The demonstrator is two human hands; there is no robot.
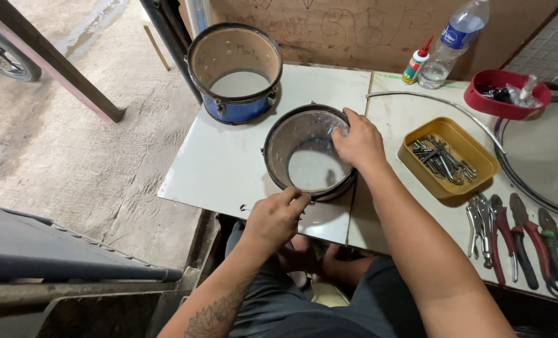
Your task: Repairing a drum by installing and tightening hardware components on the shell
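Observation:
A black-rimmed drum shell (291, 134) with a shiny inner wall stands open side up on the white table (216, 169). My right hand (357, 143) grips its right rim, fingers curled over the edge into the shell. My left hand (274, 216) is at the shell's near rim, fingers pinched together on a small part that I cannot make out. A second drum shell (234, 72), blue outside and brown inside, stands behind it to the left.
A yellow tray (448, 158) of metal rods sits right of the shell. Pliers and cutters (520, 241) lie along the right front edge. A red bowl (507, 94), a water bottle (454, 40), a small glue bottle (415, 62) and a metal hoop (479, 122) are at the back right.

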